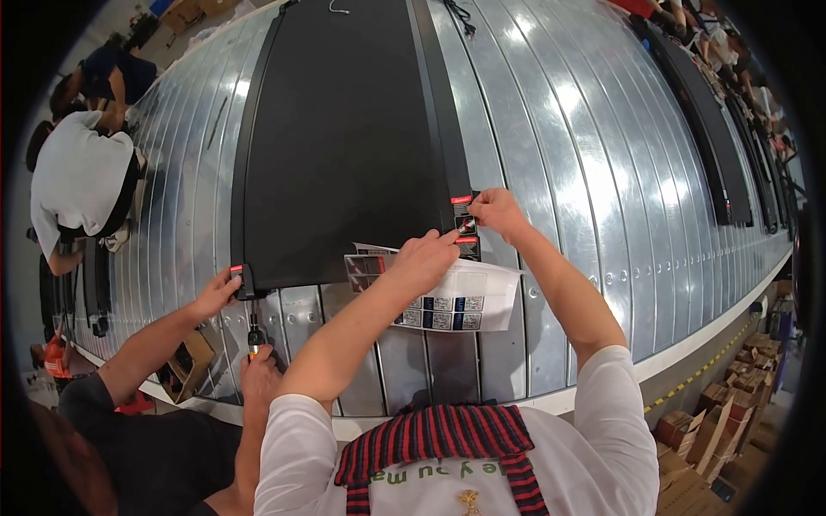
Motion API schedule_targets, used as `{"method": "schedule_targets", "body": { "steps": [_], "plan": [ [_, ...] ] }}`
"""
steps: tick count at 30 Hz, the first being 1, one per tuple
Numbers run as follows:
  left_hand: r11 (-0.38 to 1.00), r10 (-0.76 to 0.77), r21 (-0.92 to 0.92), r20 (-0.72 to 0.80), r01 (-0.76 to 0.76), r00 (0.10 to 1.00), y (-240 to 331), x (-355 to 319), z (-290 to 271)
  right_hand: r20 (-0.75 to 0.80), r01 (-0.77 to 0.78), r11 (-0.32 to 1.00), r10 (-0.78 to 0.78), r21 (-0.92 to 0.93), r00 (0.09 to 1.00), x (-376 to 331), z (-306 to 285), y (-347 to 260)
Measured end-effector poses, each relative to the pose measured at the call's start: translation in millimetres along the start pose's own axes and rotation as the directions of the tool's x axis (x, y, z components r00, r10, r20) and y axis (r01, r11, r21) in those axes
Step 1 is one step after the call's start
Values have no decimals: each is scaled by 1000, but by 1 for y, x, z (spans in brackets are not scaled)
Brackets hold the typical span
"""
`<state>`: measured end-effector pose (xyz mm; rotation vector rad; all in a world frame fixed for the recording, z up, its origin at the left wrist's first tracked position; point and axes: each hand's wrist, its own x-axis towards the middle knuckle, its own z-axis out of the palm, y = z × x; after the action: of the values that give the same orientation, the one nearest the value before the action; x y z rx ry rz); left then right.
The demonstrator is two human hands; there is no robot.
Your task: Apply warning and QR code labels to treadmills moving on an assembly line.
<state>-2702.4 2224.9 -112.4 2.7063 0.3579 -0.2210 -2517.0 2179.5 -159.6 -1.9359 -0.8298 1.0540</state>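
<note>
A large flat black board [344, 129] lies on a ribbed metal conveyor [559, 155]. My right hand [497, 211] presses on a small sticker [465, 225] with red and dark patches on the board's right side rail near the front corner. My left hand [423, 261] points its fingertips at the same sticker and rests over a white sheet of labels [460, 301] lying across the board's front edge. Whether my left hand grips the sheet is unclear.
A co-worker at my left holds the board's front left corner with one hand [217, 294] and a yellow-tipped screwdriver [255, 337] with the other. Another person in white [82, 181] stands far left. More black boards [705, 129] lie further right. Cardboard boxes [705, 430] sit on the floor.
</note>
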Motion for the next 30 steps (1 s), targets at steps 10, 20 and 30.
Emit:
{"method": "schedule_targets", "body": {
  "steps": [10, 20, 30],
  "plan": [
    [987, -139, 74, -53, 142, 989, 6, 7, 21, -40, 225, 830, -284, -510, 958, -8, -5, 11],
    [993, -43, 98, -175, 61, 984, 21, -25, 53, -327, 320, 888, -426, -330, 844, 20, 36, 82],
    [889, -395, -372, -334, 266, 856, 73, -167, 15, 34, -13, 915, -1, 403, 999, -43, 30, 151]
  ]
}}
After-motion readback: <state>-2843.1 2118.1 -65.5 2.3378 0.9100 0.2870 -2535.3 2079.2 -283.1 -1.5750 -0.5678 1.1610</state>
